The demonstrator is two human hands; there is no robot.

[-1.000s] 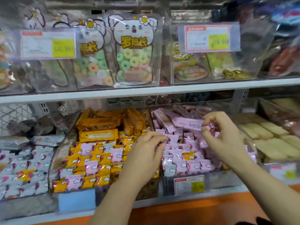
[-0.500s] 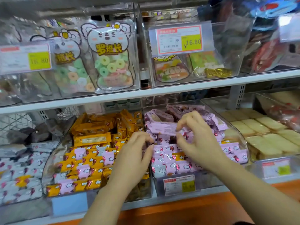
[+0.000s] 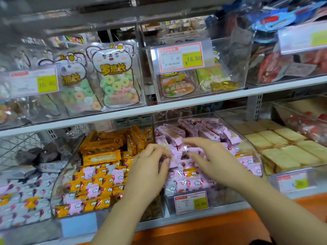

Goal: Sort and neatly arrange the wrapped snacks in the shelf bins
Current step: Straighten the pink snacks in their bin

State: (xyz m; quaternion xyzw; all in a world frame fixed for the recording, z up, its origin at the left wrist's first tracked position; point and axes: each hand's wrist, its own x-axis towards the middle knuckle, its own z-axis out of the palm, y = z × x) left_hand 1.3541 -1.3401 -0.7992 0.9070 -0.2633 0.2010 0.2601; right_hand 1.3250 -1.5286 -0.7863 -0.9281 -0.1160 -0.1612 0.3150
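Two clear bins stand side by side on the lower shelf. The middle bin (image 3: 230,197) holds long pink bars (image 3: 208,133) at the back and small pink snacks (image 3: 187,183) in front, with an orange snack (image 3: 190,173) among them. The orange bin (image 3: 59,181) holds orange bars (image 3: 101,157) and small orange snacks mixed with pink ones (image 3: 90,171). My left hand (image 3: 150,167) curls its fingers on the lower end of a long pink bar (image 3: 164,145) at the divider between the bins. My right hand (image 3: 212,158) spreads flat over the small pink snacks and holds nothing.
A bin of grey-white wrapped snacks (image 3: 21,200) stands at the left, and a bin of pale yellow cakes (image 3: 286,149) at the right. Above the white shelf board (image 3: 194,105) are bins of gummy-ring bags (image 3: 115,80) with price tags. An orange counter edge (image 3: 221,227) runs below.
My right hand carried the long pink bar leftward, let it go and now lies spread over the pink snacks. My left hand's fingers have curled on the bar. The view shifted left.
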